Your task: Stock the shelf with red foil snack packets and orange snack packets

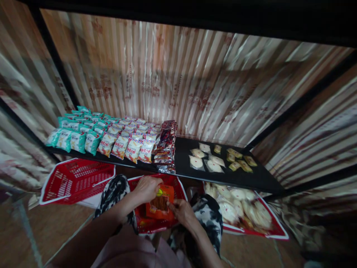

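Between my hands, over a red basket (pixel 178 189), is an orange snack packet (pixel 159 204) with a window showing brown sticks. My left hand (pixel 148 189) grips its upper left corner, fingers closed. On the right edge, my right hand (pixel 180 210) pinches the packet with thumb and fingers. The basket sits between my knees, and more orange-red packaging lies in it, partly hidden by the held packet. Just beyond, a stack of dark red packets (pixel 165 149) stands at the shelf's front edge.
The black shelf (pixel 184 149) bears teal bags (pixel 71 140), white-and-red bags (pixel 135 148), flat round white items (pixel 196 162) and small yellow-green packets (pixel 240 164). A red basket (pixel 78 178) stands left; another basket (pixel 275 235) with white bagged goods stands right. Black posts (pixel 55 56) frame the shelf.
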### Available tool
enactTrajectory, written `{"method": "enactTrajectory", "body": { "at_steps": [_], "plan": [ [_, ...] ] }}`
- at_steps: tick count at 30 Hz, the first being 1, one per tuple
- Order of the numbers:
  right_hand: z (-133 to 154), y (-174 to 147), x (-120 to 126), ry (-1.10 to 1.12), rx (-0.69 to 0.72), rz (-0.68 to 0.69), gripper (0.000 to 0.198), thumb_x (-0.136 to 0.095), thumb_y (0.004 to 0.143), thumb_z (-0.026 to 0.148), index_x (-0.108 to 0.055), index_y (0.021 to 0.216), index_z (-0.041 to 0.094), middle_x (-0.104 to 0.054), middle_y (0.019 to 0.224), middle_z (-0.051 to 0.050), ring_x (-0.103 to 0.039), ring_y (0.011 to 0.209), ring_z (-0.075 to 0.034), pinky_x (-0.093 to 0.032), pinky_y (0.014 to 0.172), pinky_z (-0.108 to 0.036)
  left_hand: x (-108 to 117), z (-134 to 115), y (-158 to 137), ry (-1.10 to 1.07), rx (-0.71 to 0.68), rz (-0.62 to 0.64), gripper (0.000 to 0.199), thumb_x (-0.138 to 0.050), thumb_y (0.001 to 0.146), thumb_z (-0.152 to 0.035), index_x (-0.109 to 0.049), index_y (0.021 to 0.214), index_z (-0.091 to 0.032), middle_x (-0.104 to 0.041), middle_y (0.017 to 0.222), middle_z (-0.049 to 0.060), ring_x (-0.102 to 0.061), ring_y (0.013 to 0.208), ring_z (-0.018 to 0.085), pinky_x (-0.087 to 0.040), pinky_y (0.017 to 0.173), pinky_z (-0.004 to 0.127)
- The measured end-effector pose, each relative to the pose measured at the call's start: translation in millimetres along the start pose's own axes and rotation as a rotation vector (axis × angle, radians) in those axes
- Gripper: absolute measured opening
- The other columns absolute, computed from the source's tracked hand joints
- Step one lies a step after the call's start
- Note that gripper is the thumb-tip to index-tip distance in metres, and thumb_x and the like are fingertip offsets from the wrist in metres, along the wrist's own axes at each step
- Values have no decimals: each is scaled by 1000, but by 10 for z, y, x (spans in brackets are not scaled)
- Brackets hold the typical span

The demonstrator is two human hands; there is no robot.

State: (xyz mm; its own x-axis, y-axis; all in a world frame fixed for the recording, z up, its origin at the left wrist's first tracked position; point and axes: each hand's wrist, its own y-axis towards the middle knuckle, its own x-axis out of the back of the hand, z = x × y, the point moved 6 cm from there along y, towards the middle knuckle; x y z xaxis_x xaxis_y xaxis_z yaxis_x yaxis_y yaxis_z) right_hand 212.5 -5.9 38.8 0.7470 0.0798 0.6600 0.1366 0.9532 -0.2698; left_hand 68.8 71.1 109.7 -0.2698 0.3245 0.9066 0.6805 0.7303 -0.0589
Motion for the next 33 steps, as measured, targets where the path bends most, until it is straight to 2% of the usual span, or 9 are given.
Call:
{"method": "enactTrajectory", "body": {
  "at_steps": [4,8,10,13,15,17,22,26,33],
  "plan": [
    [-57,22,162,-118,37,-120,34,-51,79,36,-58,50,21,-54,52,1,-47,50,-12,-29,52,-25,0,-54,143,2,-50,-11,26,-40,87,-20,-65,93,-22,-70,92,5,-64,88,21,-44,80,30],
    [-69,14,245,-82,132,-136,37,-47,82,39,-61,52,21,-60,70,-4,-55,63,-15,-39,61,-26,-48,-120,288,-48,-102,-50,24,-43,87,-19,-64,98,-22,-70,98,3,-63,91,19,-45,87,32],
    [-43,-3,291,15,198,-137,40,-45,84,42,-65,56,21,-62,83,-7,-59,76,-17,-43,71,-28,-39,-159,320,-79,-128,-172,28,-45,86,-17,-60,109,-21,-66,110,5,-59,102,20,-44,94,35],
    [-26,-23,358,170,259,-160,42,-44,85,48,-70,67,20,-64,99,-11,-59,93,-21,-44,83,-31,33,-223,251,-99,-114,-483,43,-45,85,-16,-46,128,-17,-49,134,10,-41,127,23,-34,107,42],
    [-65,-17,378,241,250,-183,44,-45,84,52,-71,67,20,-66,94,-10,-60,89,-22,-46,81,-32,53,-280,143,-111,-84,-651,46,-43,86,-15,-41,131,-15,-38,142,13,-27,136,24,-30,110,45],
    [-145,7,383,317,211,-210,46,-47,81,56,-70,66,20,-67,82,-8,-61,80,-22,-47,75,-32,12,-333,37,-151,-45,-731,42,-39,87,-14,-44,128,-14,-37,142,13,-24,137,23,-29,111,44],
    [-327,108,369,567,84,-198,45,-56,74,61,-72,80,19,-70,76,-5,-62,76,-23,-49,70,-31,-405,-345,-58,-308,99,-597,34,-38,88,-21,-54,118,-14,-48,133,14,-44,126,21,-39,106,38],
    [-285,134,407,688,68,-155,47,-61,70,61,-72,85,19,-71,79,-5,-62,78,-23,-50,71,-32,-723,-233,-51,-405,305,-524,39,-39,85,-24,-53,120,-12,-48,134,16,-46,125,23,-38,106,40],
    [-359,28,506,834,34,-98,47,-64,67,63,-67,78,18,-68,68,-1,-57,62,-17,-46,61,-28,-862,-310,-22,-564,366,-438,48,-47,78,-29,-50,124,-14,-54,129,13,-48,122,24,-36,107,41]
  ]
}}
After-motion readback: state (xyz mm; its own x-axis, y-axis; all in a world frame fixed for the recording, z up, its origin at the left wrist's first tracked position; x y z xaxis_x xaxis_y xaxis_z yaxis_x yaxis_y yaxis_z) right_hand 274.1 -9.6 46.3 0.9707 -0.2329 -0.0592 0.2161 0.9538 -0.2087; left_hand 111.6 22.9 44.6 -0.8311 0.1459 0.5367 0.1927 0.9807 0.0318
